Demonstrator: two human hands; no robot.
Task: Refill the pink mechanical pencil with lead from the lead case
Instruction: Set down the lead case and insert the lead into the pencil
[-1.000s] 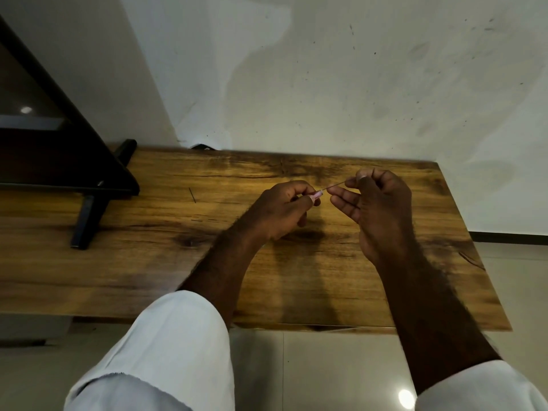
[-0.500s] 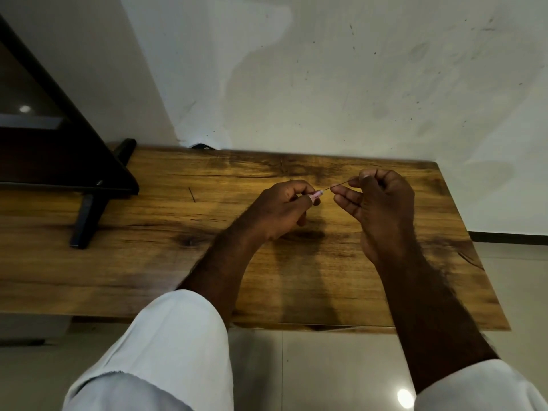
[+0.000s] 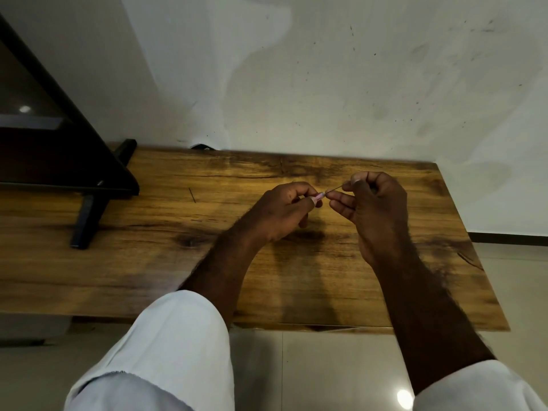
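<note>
Right hand [image 3: 374, 209], pinching the lead [image 3: 335, 189], has drawn nearer the pink pencil [image 3: 319, 196], gripped steady by left hand [image 3: 278, 212] for feeding.

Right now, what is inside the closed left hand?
The left hand grips the pink pencil; only its end sticks out, the rest is covered. The right hand pinches a thin lead there.

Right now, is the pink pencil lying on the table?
No, the left hand grips the pink pencil, and the right hand pinches a thin lead at its exposed end.
</note>
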